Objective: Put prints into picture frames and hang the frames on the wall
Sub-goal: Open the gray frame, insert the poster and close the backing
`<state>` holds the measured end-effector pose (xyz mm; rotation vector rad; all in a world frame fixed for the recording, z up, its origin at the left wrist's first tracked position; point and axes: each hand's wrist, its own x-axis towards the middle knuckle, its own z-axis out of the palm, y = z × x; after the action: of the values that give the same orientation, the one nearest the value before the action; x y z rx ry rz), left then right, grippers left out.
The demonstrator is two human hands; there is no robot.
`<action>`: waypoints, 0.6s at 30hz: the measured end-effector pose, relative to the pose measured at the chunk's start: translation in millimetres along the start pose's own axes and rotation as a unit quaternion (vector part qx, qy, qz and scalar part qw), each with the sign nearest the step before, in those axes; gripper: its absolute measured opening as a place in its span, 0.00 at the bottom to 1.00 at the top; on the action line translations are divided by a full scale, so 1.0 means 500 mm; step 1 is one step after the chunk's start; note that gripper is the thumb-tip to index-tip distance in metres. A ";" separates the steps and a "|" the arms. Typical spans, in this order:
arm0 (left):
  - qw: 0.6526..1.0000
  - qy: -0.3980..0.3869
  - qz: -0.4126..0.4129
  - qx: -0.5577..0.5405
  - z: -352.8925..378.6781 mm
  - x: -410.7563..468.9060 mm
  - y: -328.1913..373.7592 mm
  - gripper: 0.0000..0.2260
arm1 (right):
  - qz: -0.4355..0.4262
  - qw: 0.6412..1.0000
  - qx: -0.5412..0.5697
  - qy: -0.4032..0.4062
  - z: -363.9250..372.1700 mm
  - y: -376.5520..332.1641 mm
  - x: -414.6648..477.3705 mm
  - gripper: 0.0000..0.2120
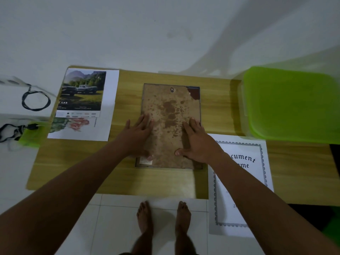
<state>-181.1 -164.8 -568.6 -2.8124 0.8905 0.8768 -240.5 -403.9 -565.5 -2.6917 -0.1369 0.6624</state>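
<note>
Brown backing board [170, 115]: left hand [139, 133] and right hand [196, 142] pressed flat.

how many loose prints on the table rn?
3. Car print at far left, lying on a flower print; certificate at near right, overhanging the near edge of the table. The frame lies face down, so another may be hidden inside.

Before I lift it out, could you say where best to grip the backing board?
The backing board is torn at its far right corner, leaving a gap inside the frame. Pinch that ragged edge from the right; elsewhere it seems flush.
</note>
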 end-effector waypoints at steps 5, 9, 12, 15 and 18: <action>0.999 0.000 0.000 -0.048 -0.013 0.007 0.048 0.56 | 0.007 1.000 -0.002 0.014 0.011 0.002 -0.002 0.54; 0.999 0.027 -0.001 -0.037 0.015 0.021 0.078 0.51 | 0.007 1.000 -0.010 -0.003 0.004 0.012 0.011 0.52; 0.999 0.028 0.000 -0.033 0.018 0.025 0.072 0.49 | 0.009 1.000 0.004 -0.011 0.001 0.016 0.013 0.49; 0.994 0.076 0.009 -0.081 -0.008 0.024 0.057 0.40 | 0.012 1.000 0.012 0.004 -0.007 0.014 0.012 0.44; 0.971 0.215 -0.041 -0.093 -0.018 0.009 0.038 0.32 | 0.014 0.999 0.024 0.027 -0.016 0.008 0.008 0.42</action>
<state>-183.8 -184.9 -561.4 -3.2456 0.7550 0.3574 -232.9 -409.7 -562.1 -2.6682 -0.0688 0.5922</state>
